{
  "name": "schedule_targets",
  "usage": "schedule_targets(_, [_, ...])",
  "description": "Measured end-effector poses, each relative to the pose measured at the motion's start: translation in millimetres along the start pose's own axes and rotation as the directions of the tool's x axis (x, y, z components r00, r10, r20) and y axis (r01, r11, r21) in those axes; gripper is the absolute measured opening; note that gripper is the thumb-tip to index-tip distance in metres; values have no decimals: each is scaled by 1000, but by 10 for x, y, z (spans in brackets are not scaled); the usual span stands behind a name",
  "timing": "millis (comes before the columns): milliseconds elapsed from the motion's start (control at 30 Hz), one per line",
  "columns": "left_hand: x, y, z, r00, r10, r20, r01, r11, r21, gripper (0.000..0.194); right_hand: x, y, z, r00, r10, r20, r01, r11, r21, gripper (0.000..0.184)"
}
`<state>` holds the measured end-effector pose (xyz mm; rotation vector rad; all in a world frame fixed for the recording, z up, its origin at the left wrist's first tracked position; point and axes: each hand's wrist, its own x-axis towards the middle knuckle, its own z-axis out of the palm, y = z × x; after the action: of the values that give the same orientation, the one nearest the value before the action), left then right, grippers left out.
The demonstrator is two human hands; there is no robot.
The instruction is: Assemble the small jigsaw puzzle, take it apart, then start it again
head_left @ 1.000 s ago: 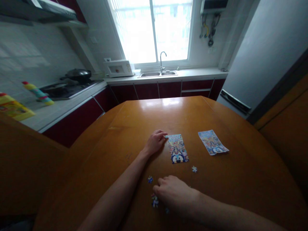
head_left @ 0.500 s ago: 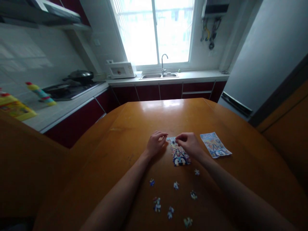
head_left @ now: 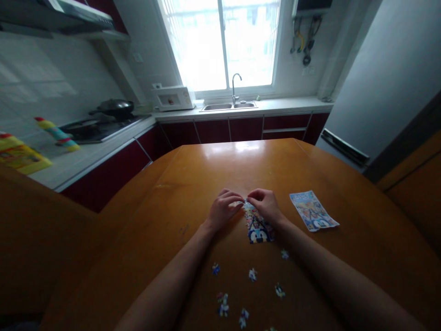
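A partly joined jigsaw puzzle [head_left: 258, 230] with a blue cartoon face at its near end lies on the wooden table, its upper part covered by my hands. At its far left corner, my right hand [head_left: 266, 205] pinches a small puzzle piece [head_left: 245, 201] between thumb and forefinger. My left hand [head_left: 224, 209] meets it from the other side, fingertips closed on the same spot. The fingers hide most of that piece. Closer to me lie several loose pieces, among them a blue one [head_left: 215, 268], a white one [head_left: 252, 274] and a dark one [head_left: 279, 290].
A printed picture sheet [head_left: 313, 211] rests to the right of the puzzle. Beyond the wooden table [head_left: 220, 170] are a counter with a sink [head_left: 220, 107] and a microwave [head_left: 174, 98]. On the left counter stands a pan [head_left: 115, 108]; a fridge [head_left: 365, 87] is at right.
My right hand has moved slightly left, bringing its fingertips up to those of my left hand at the puzzle's far corner. The view has shifted a little.
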<state>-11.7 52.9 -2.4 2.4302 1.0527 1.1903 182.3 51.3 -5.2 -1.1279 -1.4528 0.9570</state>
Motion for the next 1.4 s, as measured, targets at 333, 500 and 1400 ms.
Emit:
schedule_targets(333, [-15,-33,-65,1000,-8,11,7,998,54,7,-8,39,-114,990,-123,-64,106,969,-224,22])
schedule_targets(500, [-25,-56,-106,994,-77,74,70,993,92,12,0,131,-195,986,-87,-141,44,958,-285,22])
schedule_targets(1400, [1,-34,-60,982,-75,175,55,991,121,12,-22,98,-159,997,-79,-9,69,914,-401,20])
